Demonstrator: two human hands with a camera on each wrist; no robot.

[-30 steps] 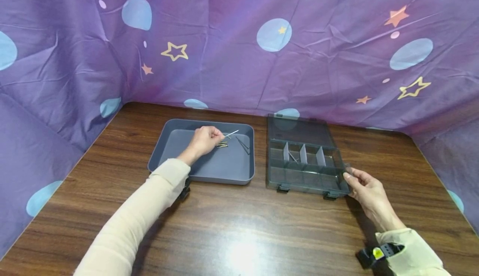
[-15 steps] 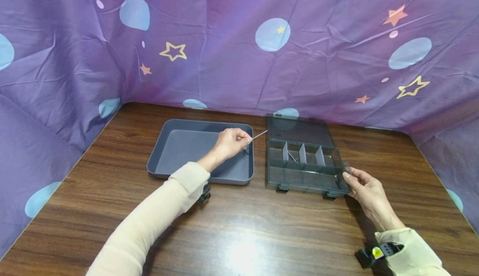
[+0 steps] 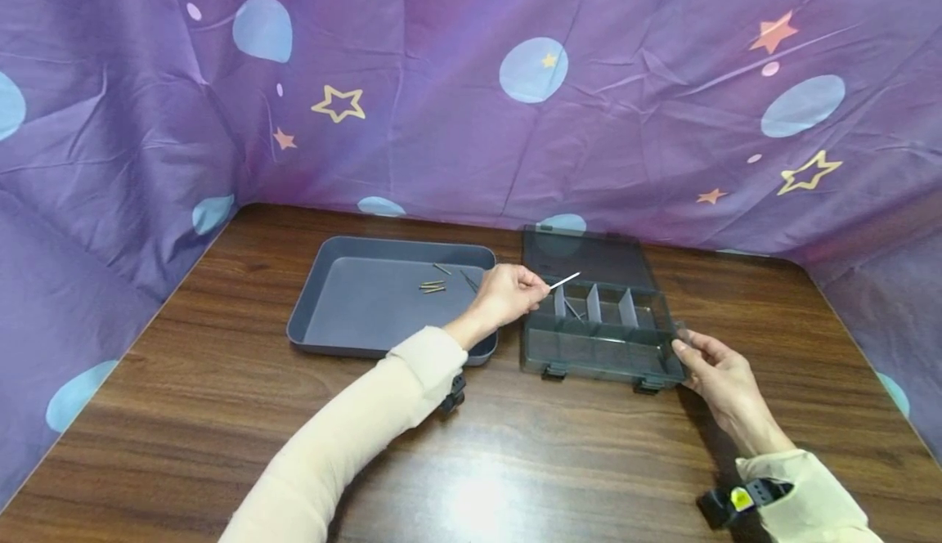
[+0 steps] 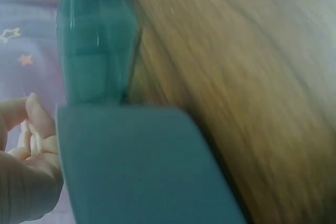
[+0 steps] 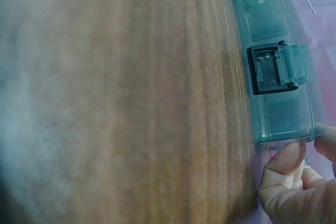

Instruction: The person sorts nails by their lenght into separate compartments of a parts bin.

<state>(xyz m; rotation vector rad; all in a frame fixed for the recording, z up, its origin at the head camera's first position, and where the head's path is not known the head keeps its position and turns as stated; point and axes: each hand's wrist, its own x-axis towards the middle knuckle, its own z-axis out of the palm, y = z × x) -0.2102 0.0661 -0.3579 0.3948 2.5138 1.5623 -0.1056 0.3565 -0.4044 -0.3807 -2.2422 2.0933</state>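
Observation:
My left hand (image 3: 506, 294) pinches a long thin silver nail (image 3: 565, 280) between thumb and fingertips. It hovers over the left end of a smoky, see-through compartment box (image 3: 603, 351), the nail's tip pointing right above the back row. The box lies with its lid (image 3: 589, 255) folded back. One dark nail (image 3: 573, 308) lies in a back compartment. My right hand (image 3: 724, 383) grips the box's right end; the right wrist view shows the thumb (image 5: 286, 161) against its corner. In the left wrist view, the tray's side hides part of the scene beside my left hand (image 4: 29, 166).
A grey tray (image 3: 361, 302) stands left of the box. Several short brass-coloured nails or screws (image 3: 432, 286) lie in it, with dark thin nails (image 3: 468, 280) partly behind my left hand. Two black latches (image 3: 555, 372) jut from the box's front. A purple cloth (image 3: 441, 118) hangs behind the table.
My left hand has carried the silver nail rightward out of the tray to above the box. The brass-coloured pieces are uncovered again. My right hand has stayed on the box.

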